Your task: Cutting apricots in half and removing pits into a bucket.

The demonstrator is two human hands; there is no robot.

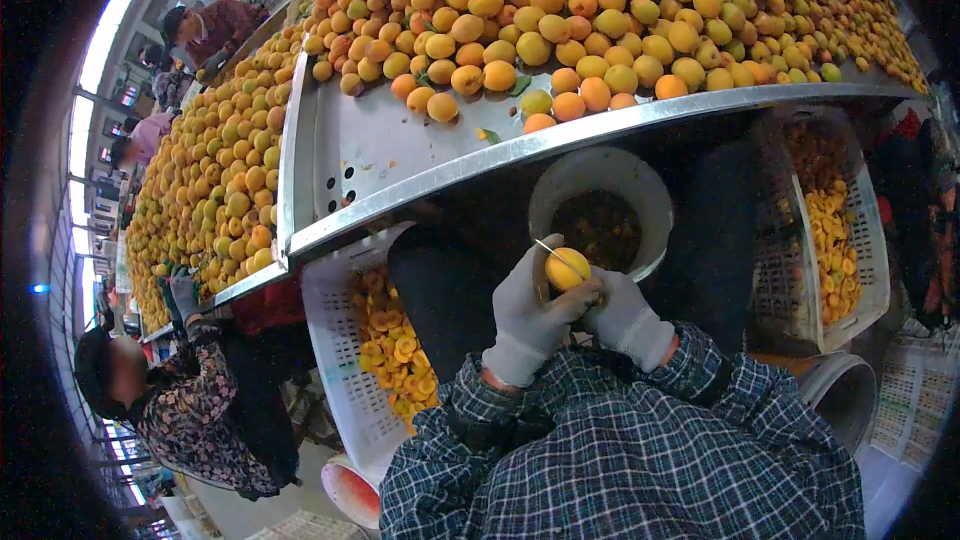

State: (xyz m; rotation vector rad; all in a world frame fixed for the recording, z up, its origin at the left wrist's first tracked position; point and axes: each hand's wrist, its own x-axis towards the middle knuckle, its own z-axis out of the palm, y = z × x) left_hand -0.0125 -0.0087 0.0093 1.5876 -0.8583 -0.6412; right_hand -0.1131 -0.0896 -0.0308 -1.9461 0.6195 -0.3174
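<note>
Both my hands wear light grey gloves with dark stains at the fingers and meet in front of my checked shirt. Between them is a yellow apricot point(567, 269), with a thin metal blade point(556, 256) lying across it. My left hand point(527, 313) grips the fruit from the left; the blade's tip shows by its fingertips. My right hand point(625, 317) closes on the fruit's right side, and the blade's handle, if any, is hidden there. Just beyond the hands stands a round grey bucket point(654, 178) with dark matter inside.
A metal-edged table point(390, 191) heaped with whole apricots point(532, 49) spans the front. White plastic crates of cut apricots stand left point(330, 330) and right point(874, 277). A red-stained bucket point(352, 491) lies lower left. A co-worker point(195, 420) sits at left; others work farther back.
</note>
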